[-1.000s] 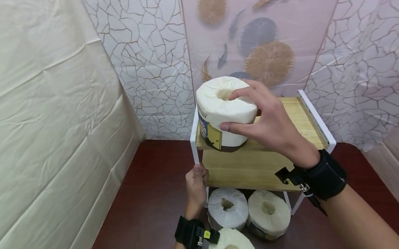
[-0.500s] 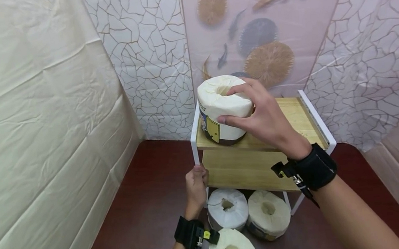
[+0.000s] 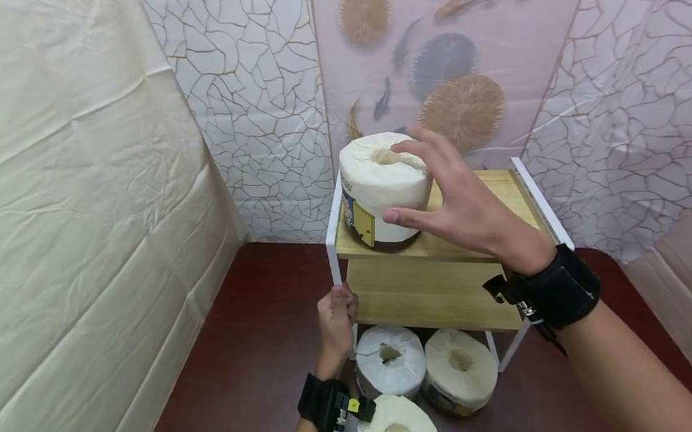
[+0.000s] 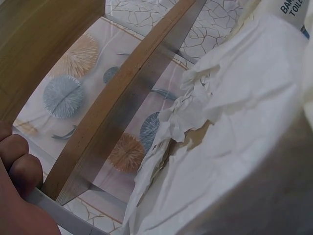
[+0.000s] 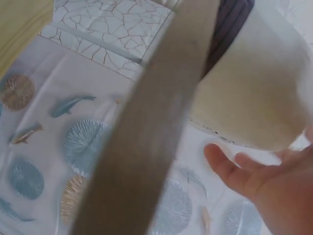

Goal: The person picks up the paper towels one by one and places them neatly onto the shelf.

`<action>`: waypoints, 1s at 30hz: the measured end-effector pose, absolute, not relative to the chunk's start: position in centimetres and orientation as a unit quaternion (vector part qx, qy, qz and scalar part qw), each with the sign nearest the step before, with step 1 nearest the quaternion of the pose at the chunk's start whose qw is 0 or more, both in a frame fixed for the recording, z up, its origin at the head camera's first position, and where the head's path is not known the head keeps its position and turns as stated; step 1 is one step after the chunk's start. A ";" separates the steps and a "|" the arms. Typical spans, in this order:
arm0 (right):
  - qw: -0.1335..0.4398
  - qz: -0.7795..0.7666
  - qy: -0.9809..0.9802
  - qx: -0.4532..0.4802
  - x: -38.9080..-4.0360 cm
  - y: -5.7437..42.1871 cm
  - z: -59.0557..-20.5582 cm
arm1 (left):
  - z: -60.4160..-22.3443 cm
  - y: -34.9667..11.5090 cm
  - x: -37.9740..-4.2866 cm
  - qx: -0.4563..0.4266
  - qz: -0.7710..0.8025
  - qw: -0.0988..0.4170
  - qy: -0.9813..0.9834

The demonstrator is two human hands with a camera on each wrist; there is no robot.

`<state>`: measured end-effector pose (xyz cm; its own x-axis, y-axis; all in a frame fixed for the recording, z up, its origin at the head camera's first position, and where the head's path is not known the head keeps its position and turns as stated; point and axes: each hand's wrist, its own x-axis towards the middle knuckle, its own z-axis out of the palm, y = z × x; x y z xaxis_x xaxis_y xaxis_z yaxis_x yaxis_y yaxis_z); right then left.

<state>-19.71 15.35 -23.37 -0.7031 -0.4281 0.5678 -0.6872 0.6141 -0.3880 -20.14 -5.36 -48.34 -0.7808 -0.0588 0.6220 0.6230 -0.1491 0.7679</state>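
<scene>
A wrapped toilet paper roll (image 3: 375, 189) stands upright on the left part of the rack's wooden top shelf (image 3: 496, 191). My right hand (image 3: 463, 201) is beside it, thumb and fingers spread wide around its right side. In the right wrist view, a gap shows between the thumb side of that hand (image 5: 279, 186) and the roll (image 5: 254, 93). Lower down, my left hand (image 3: 335, 314) grips the rack's white left post (image 3: 334, 262). Its curled fingers (image 4: 22, 169) show at the edge of the left wrist view, with a torn-wrapped roll (image 4: 244, 132) close by.
Beneath the lower wooden shelf (image 3: 429, 298) stand a white roll (image 3: 374, 377) and a cream roll (image 3: 463, 389). Another roll (image 3: 411, 411) stands in front of them. The rack is on a dark red surface (image 3: 236, 372), with patterned sheets (image 3: 248, 114) behind.
The roll was lowered onto the top shelf. My right hand then spread its fingers and let go of it. My left hand kept its grip on the post.
</scene>
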 end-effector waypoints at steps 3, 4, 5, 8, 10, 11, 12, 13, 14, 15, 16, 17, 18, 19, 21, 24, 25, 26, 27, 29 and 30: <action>0.228 0.276 -0.856 0.374 -19.8 15.7 -23.1 | -48.2 -5.5 -20.2 -0.232 -0.722 0.233 -0.609; 0.231 0.267 -0.851 0.389 -19.8 15.8 -23.1 | -48.2 -5.5 -20.2 -0.234 -0.721 0.231 -0.610; 0.233 0.262 -0.846 0.402 -19.9 15.9 -23.0 | -48.2 -5.5 -20.2 -0.235 -0.721 0.229 -0.610; 0.231 0.258 -0.835 0.428 -20.2 16.2 -22.9 | -48.4 -5.5 -20.3 -0.238 -0.722 0.223 -0.610; 0.231 0.261 -0.832 0.432 -20.3 16.3 -23.0 | -48.4 -5.6 -20.3 -0.236 -0.724 0.221 -0.610; 0.233 0.264 -0.830 0.432 -20.4 16.3 -23.1 | -48.4 -5.6 -20.3 -0.234 -0.725 0.221 -0.609; 0.236 0.265 -0.829 0.432 -20.5 16.3 -23.2 | -48.4 -5.7 -20.3 -0.233 -0.725 0.221 -0.609; 0.240 0.267 -0.828 0.432 -20.6 16.2 -23.3 | -48.4 -5.7 -20.3 -0.232 -0.726 0.222 -0.609; 0.243 0.268 -0.828 0.429 -20.7 16.2 -23.4 | -48.4 -5.7 -20.3 -0.232 -0.725 0.222 -0.609; 0.246 0.270 -0.827 0.427 -20.7 16.1 -23.5 | -48.4 -5.7 -20.3 -0.232 -0.725 0.222 -0.609; 0.250 0.273 -0.826 0.426 -20.7 16.1 -23.6 | -48.4 -5.7 -20.3 -0.234 -0.725 0.222 -0.608; 0.251 0.276 -0.824 0.426 -20.8 16.0 -23.7 | -48.4 -5.7 -20.3 -0.234 -0.725 0.223 -0.609; 0.252 0.277 -0.823 0.426 -20.8 16.0 -23.7 | -48.4 -5.7 -20.2 -0.234 -0.724 0.222 -0.609; 0.252 0.279 -0.822 0.427 -20.8 16.0 -23.8 | -48.5 -5.7 -20.2 -0.235 -0.724 0.222 -0.610; 0.252 0.283 -0.820 0.429 -20.8 15.9 -23.7 | -48.6 -5.7 -20.3 -0.236 -0.723 0.222 -0.611; 0.248 0.287 -0.816 0.435 -20.8 15.9 -23.5 | -48.7 -5.7 -20.4 -0.236 -0.724 0.226 -0.608; 0.247 0.287 -0.815 0.439 -20.8 15.9 -23.4 | -48.7 -5.7 -20.4 -0.237 -0.724 0.227 -0.606; 0.246 0.287 -0.813 0.442 -20.8 15.9 -23.3 | -48.7 -5.7 -20.4 -0.237 -0.725 0.228 -0.605; 0.246 0.286 -0.812 0.445 -20.8 15.9 -23.2 | -48.7 -5.7 -20.4 -0.238 -0.725 0.229 -0.604; 0.246 0.282 -0.811 0.450 -20.7 15.9 -23.0 | -48.6 -5.7 -20.4 -0.240 -0.725 0.228 -0.604; 0.246 0.280 -0.811 0.450 -20.7 15.9 -22.9 | -48.6 -5.7 -20.4 -0.240 -0.725 0.227 -0.604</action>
